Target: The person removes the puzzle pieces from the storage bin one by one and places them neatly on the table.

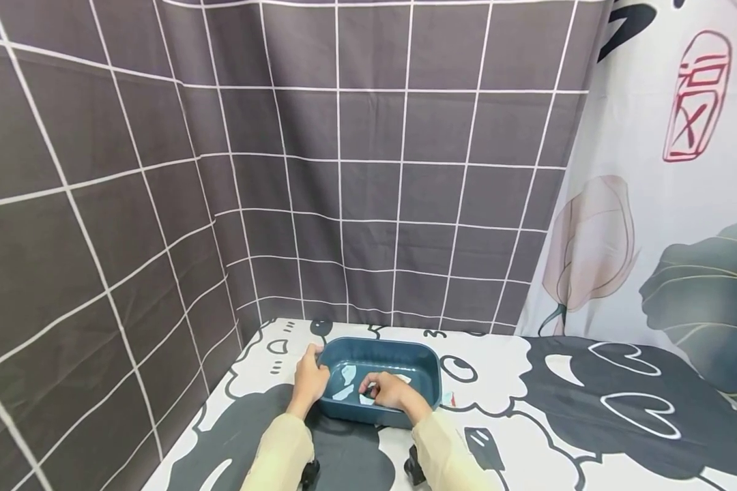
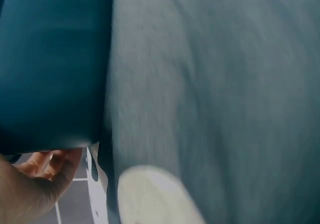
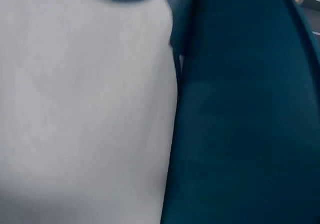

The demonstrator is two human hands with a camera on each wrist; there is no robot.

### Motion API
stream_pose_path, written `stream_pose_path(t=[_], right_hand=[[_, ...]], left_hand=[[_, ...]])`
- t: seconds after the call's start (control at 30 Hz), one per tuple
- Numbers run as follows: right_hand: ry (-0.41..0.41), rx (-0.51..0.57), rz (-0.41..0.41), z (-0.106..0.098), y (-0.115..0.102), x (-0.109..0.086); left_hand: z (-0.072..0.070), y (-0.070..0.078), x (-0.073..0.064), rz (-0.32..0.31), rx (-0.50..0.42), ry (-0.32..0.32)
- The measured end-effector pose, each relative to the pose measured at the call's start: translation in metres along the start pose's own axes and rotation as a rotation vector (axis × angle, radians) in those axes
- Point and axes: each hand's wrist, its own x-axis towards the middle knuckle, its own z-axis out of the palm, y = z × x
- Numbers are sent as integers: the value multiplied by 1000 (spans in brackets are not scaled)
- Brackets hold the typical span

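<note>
Gripping one blue basin (image 1: 356,412): left hand (image 1: 310,379). Right hand (image 1: 392,392): fingers curled, grasp unclear. Four pale scraps (image 1: 348,373) inside.

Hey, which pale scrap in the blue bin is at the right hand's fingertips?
The scrap just below the curled right hand; two others lie nearer the left hand, and a fourth shows beyond the right hand.

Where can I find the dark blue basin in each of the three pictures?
Head: the dark blue basin is low, near the middle, with the left hand at its left end.
Left wrist: upper left, cut off by the picture's edge.
Right wrist: most of the right half.
Shared landmark: the printed cloth, visible beside it in every view.
</note>
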Motion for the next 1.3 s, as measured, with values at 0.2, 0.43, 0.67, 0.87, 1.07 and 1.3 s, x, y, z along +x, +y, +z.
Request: stream_pose_path(t=[0.2, 0.43, 0.67, 0.87, 1.07, 1.3], right_hand=[[-23, 100, 9, -5, -5, -10], [1, 363, 42, -21, 2, -7], [235, 446, 93, -44, 4, -16], [379, 506, 145, -53, -1, -37], [444, 490, 195, -72, 3, -60], [532, 419, 292, -92, 36, -84]], left_hand=[[3, 0, -3, -11, 1, -12], [1, 10, 4, -34, -15, -20], [3, 15, 6, -47, -27, -35], [5, 11, 3, -49, -13, -39], [0, 6, 0, -55, -8, -42], [-6, 4, 0, -47, -5, -33]])
